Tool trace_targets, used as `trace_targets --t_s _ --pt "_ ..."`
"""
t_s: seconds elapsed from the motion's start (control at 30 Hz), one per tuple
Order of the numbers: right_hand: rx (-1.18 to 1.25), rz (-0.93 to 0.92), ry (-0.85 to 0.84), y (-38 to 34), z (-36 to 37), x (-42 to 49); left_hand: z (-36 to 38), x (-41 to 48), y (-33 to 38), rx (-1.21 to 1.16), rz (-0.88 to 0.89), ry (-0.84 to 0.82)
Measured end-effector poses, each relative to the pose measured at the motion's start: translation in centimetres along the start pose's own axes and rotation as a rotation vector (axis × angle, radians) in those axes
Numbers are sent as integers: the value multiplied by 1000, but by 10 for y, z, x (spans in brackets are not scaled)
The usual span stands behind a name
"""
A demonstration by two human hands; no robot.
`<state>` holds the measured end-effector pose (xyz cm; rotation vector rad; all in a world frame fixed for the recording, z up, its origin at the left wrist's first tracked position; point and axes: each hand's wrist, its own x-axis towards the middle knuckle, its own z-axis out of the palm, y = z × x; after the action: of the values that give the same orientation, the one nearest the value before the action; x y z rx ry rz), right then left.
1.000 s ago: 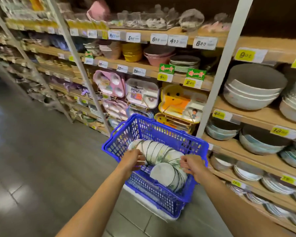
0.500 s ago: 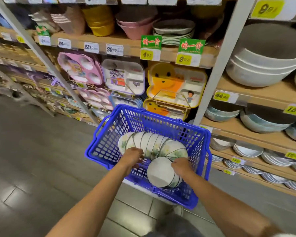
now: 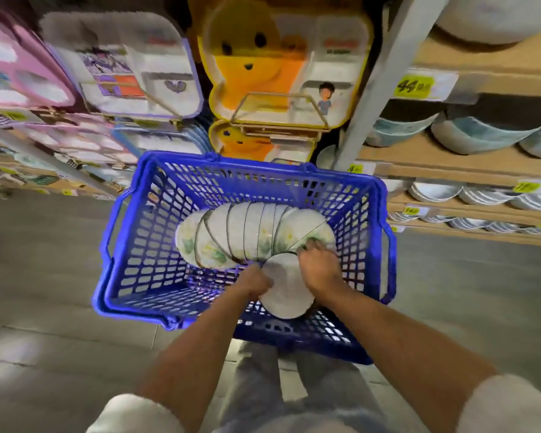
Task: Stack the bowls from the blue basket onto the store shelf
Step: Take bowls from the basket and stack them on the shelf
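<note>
Wooden store shelf (image 3: 450,165) fills the right side of the frame, its boards already loaded with stacked grey-blue bowls (image 3: 481,135). Children's divided trays hang across the top of the frame, among them a yellow duck-shaped tray (image 3: 250,57). Grey tiled floor (image 3: 38,276) spreads across the left and bottom.

In the centre sits the blue basket (image 3: 128,245), a mesh plastic shopping basket seen from above. I cannot tell what it rests on. Inside it a curved row of bowls (image 3: 250,232) lies on its side, white with green leaf prints and dark rims, nested one into the next. It arcs from centre left round to the nearest bowls (image 3: 286,295) at centre, whose pale underside faces up toward the viewer.

Both bare forearms reach in from the bottom of the frame. The left hand (image 3: 258,281) has its fingers curled against the left edge of the nearest bowls. The right hand (image 3: 320,267) is clamped over their upper right edge, fingertips dug in where the row bends.

This looks like the pickup step: a small batch is being separated from the row, and none of it has left the basket yet. The next move seems to call for a firm two-sided squeeze so the nested bowls stay together. They then need lifting clear of the basket rim and swinging right toward a free spot on the shelf.
</note>
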<state>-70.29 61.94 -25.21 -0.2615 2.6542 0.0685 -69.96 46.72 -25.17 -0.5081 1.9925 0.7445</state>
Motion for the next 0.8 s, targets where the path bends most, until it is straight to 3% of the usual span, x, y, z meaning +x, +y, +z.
trace_targets --t_s 0.23,0.47,0.53,0.63,0.73,0.8 --pt "9 1 310 -7 3 6 4 32 -3 285 90 52" --pt "100 34 55 -3 -12 18 -21 12 7 329 207 85" --pt "289 62 111 -2 -30 16 -36 -3 15 252 221 65" --pt "827 168 194 3 -67 8 -65 -33 34 23 216 42" --pt "1452 217 94 9 -115 -7 -102 -64 55 29 261 66" --pt "1684 142 40 12 -145 -19 -125 -86 68 31 298 66"
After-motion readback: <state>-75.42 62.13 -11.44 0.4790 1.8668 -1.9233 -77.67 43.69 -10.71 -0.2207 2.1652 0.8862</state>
